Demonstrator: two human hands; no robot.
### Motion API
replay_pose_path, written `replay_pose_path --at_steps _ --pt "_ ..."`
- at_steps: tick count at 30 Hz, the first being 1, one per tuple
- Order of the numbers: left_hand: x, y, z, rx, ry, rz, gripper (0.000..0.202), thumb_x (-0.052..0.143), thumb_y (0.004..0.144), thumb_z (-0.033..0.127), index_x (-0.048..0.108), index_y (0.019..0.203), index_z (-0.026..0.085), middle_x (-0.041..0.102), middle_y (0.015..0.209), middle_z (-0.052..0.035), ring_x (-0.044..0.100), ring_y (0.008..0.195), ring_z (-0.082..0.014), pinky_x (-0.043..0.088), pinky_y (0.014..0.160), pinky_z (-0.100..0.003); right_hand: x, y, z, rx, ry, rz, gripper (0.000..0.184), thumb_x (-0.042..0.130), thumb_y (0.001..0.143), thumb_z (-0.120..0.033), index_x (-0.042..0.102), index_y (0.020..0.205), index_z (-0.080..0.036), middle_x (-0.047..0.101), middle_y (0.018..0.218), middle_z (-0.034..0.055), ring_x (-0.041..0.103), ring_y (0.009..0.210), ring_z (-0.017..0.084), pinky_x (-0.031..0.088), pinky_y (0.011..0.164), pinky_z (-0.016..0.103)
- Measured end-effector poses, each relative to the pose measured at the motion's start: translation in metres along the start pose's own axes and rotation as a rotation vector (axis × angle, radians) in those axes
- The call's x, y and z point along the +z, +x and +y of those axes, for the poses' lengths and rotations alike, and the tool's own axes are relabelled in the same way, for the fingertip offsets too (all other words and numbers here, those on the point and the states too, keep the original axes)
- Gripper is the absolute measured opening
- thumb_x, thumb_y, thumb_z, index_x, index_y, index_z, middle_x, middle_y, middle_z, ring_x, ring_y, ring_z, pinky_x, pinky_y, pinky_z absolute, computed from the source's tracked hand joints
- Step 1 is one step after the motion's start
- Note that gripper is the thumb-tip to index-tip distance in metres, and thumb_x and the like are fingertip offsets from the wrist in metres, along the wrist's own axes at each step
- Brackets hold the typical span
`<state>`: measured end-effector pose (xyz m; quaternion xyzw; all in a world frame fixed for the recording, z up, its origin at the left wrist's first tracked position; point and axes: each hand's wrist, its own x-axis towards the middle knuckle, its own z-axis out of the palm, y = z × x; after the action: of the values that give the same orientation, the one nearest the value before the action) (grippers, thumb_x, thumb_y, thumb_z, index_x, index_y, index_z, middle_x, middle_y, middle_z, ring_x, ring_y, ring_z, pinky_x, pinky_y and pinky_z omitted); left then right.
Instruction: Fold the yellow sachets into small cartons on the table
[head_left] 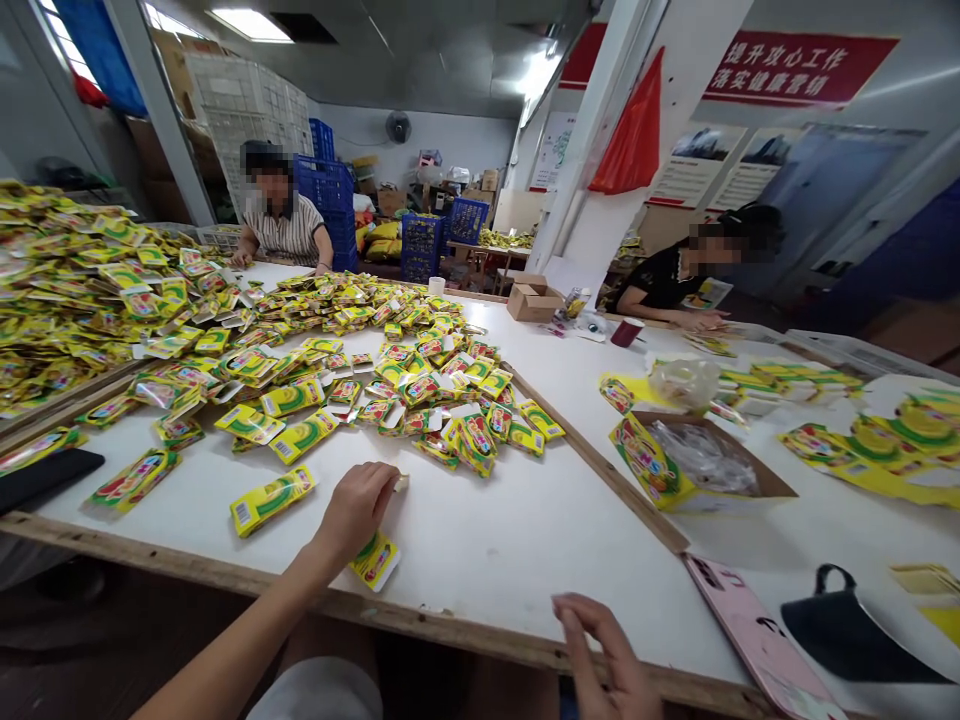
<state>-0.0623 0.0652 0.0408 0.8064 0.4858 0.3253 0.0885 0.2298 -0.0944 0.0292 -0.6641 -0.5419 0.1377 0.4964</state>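
Note:
My left hand (358,508) rests on the white table (517,530) with its fingers curled shut around a small white piece at the fingertips. A yellow packet (375,560) lies just under that wrist, near the table's wooden front edge. My right hand (604,655) hovers at the front edge, fingers loosely apart and holding nothing. A large heap of yellow and green packets (360,370) covers the table beyond my left hand.
A wooden strip (592,460) divides the table. Right of it stand an open cardboard box (705,460), a pink phone (757,640) and a black mask (847,620). A black phone (45,475) lies at left. Two people sit at the far side.

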Motion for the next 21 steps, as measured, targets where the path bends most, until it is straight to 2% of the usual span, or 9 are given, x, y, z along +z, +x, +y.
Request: replay_pose_path --at_steps 3,5,8,10,12,14,17,19,21 --pt "-0.002 0.0 0.032 0.027 -0.059 -0.008 0.023 0.04 0.095 0.021 0.063 0.092 0.021 0.069 0.086 -0.0062 0.062 0.08 -0.0217 0.047 0.075 -0.033 0.045 0.011 -0.028 -0.051 0.142 -0.103 0.023 0.059 0.086 -0.037 0.068 0.101 -0.023 0.069 0.107 0.0076 0.063 0.101 0.026 0.052 0.086 0.034" --pt "0.003 0.0 0.052 0.042 -0.177 -0.048 0.022 0.042 0.094 0.02 0.063 0.089 0.021 0.069 0.082 -0.0043 0.061 0.077 -0.0197 0.046 0.073 -0.03 0.067 0.015 -0.039 -0.044 0.196 -0.186 0.032 0.064 0.081 -0.035 0.066 0.111 -0.023 0.068 0.114 0.0084 0.063 0.104 0.026 0.051 0.088 0.036" --pt "0.015 -0.002 0.072 0.008 -0.407 -0.089 0.02 0.044 0.093 0.02 0.063 0.088 0.021 0.066 0.08 -0.0032 0.061 0.076 -0.0182 0.047 0.071 -0.029 0.088 0.018 -0.041 0.009 0.262 -0.342 0.029 0.064 0.081 -0.03 0.067 0.109 -0.021 0.072 0.104 0.0073 0.066 0.093 0.024 0.053 0.083 0.035" --pt "0.024 -0.006 0.075 -0.067 -0.554 -0.036 0.015 0.048 0.092 0.022 0.061 0.097 0.021 0.066 0.089 -0.0045 0.062 0.083 -0.0188 0.048 0.076 -0.03 0.094 0.018 -0.035 0.067 0.32 -0.394 0.021 0.06 0.084 -0.028 0.068 0.102 -0.021 0.073 0.094 0.0062 0.068 0.083 0.023 0.053 0.077 0.032" --pt "0.033 -0.014 0.071 -0.166 -0.697 0.015 0.025 0.055 0.088 0.025 0.054 0.112 0.022 0.063 0.103 -0.0062 0.062 0.091 -0.0197 0.049 0.081 -0.033 0.095 0.017 -0.027 0.133 0.382 -0.372 0.02 0.058 0.085 -0.029 0.067 0.099 -0.02 0.073 0.093 0.0068 0.068 0.082 0.023 0.054 0.075 0.032" --pt "0.043 -0.026 0.066 -0.26 -0.838 -0.056 0.044 0.062 0.083 0.025 0.043 0.123 0.023 0.062 0.106 -0.0064 0.063 0.09 -0.0195 0.051 0.08 -0.034 0.095 0.016 -0.02 0.18 0.43 -0.33 0.022 0.057 0.086 -0.032 0.066 0.101 -0.018 0.073 0.094 0.008 0.069 0.084 0.024 0.054 0.076 0.032" --pt "0.054 -0.043 0.065 -0.345 -1.001 -0.247 0.056 0.064 0.08 0.02 0.034 0.127 0.024 0.066 0.1 -0.0054 0.066 0.089 -0.0198 0.051 0.08 -0.034 0.096 0.015 -0.015 0.188 0.442 -0.311 0.024 0.056 0.086 -0.033 0.065 0.101 -0.018 0.073 0.095 0.0092 0.069 0.085 0.024 0.055 0.076 0.033" --pt "0.058 -0.049 0.068 -0.375 -1.038 -0.275 0.057 0.063 0.079 0.017 0.031 0.127 0.023 0.068 0.101 -0.0069 0.066 0.093 -0.0213 0.051 0.082 -0.034 0.098 0.015 -0.014 0.177 0.421 -0.317 0.023 0.056 0.086 -0.032 0.065 0.101 -0.018 0.073 0.096 0.0095 0.069 0.086 0.024 0.056 0.076 0.034" --pt "0.06 -0.05 0.071 -0.389 -1.038 -0.25 0.058 0.062 0.079 0.016 0.03 0.127 0.023 0.068 0.104 -0.0084 0.066 0.094 -0.022 0.05 0.082 -0.033 0.1 0.015 -0.014 0.174 0.415 -0.305 0.026 0.056 0.087 -0.032 0.061 0.108 -0.018 0.073 0.096 0.0091 0.069 0.086 0.024 0.056 0.076 0.034"
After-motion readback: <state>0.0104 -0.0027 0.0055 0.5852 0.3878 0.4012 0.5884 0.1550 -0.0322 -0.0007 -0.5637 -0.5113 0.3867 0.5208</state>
